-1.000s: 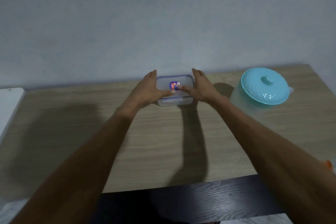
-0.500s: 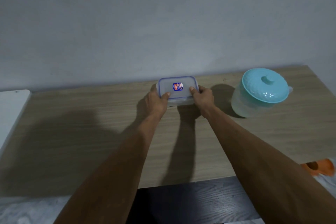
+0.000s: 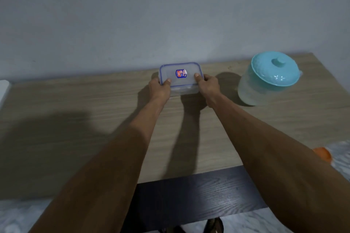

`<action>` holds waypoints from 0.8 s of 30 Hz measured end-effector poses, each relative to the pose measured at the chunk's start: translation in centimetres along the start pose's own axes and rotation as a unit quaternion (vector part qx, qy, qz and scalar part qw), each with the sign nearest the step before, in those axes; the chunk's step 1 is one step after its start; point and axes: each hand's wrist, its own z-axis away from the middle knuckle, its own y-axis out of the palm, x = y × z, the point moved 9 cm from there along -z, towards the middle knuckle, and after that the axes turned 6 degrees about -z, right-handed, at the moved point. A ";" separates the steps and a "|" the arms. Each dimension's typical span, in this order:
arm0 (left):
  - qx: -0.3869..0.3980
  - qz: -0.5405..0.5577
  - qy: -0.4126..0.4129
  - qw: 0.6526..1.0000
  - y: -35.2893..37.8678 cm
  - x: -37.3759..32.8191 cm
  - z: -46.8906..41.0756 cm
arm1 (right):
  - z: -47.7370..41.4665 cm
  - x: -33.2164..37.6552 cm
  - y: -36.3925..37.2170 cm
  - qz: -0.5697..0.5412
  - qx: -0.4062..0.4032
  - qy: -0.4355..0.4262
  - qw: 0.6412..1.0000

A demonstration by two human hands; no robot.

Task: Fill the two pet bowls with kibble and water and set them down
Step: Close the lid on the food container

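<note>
Container (image 3: 180, 76) – clear plastic, blue-rimmed lid with a little sticker – sat on the wooden table (image 3: 75, 100), well to the left of the teal-lidded jug (image 3: 269, 79) and level with it, near the wall. The left hand (image 3: 161, 89) gripped one short end and the right hand (image 3: 208, 86) the other. Both thumbs were hooked over the lid, and the rest of the fingers were wrapped round the sides, mostly out of sight. Couldn't tell what was inside, but I'd guess the kibble.

If the lid was coming off, I'd say keep the base flat on the table and peel both ends up evenly so nothing tips or scatters. Whether any clips were undone, no idea.

The jug looked translucent, probably the water, and it stood far enough off that an elbow shouldn't clip it. Nearer the person than the jug, an orange thing (image 3: 322, 154) peeked out from behind the right forearm. A white edge (image 3: 3, 89) showed way over on the opposite side from the jug. The real snag was that no bowls were in view at all.
</note>
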 end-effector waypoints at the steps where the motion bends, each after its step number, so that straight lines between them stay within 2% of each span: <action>1: 0.004 0.007 0.000 1.000 -0.1 0.0 0.1 | 0.2 -0.1 0.0 -0.003 0.002 0.004 1.000; 9: -0.015 0.048 0.007 0.999 -2.8 0.8 4.1 | 5.4 0.0 -0.1 -0.045 0.036 0.034 0.998; 24: -0.088 0.026 0.017 0.996 -10.5 1.0 26.0 | 23.6 0.4 -7.7 -0.101 0.126 0.004 0.987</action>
